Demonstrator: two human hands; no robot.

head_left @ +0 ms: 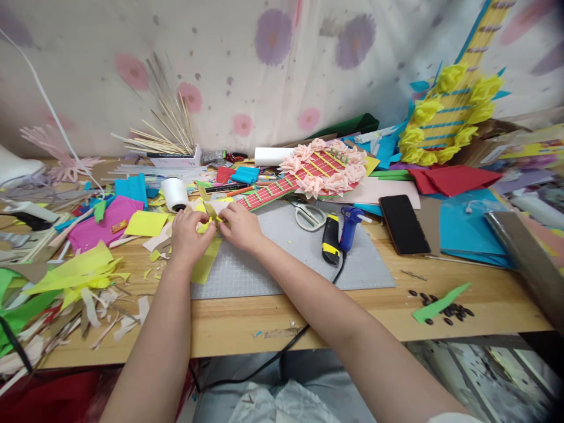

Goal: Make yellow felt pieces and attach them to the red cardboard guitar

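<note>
Both my hands meet over the left end of the grey cutting mat (282,258). My left hand (189,232) and my right hand (240,225) pinch small pieces of yellow paper (213,216) between thumbs and fingers; the fingers partly hide them. Under my hands a flat yellow paper strip (206,265) lies on the mat's edge. Just beyond my right hand is the neck of a red paper guitar (282,185), its body ringed with pink paper flowers (315,185). A white roll (175,194) stands behind my left hand.
Scissors (308,214), a yellow-black cutter (331,238) and a blue glue gun (350,226) lie on the mat. Right of them are a phone (404,224) and dark beans (449,311). Paper scraps (94,276) cover the left. A yellow-flowered guitar (449,117) stands back right.
</note>
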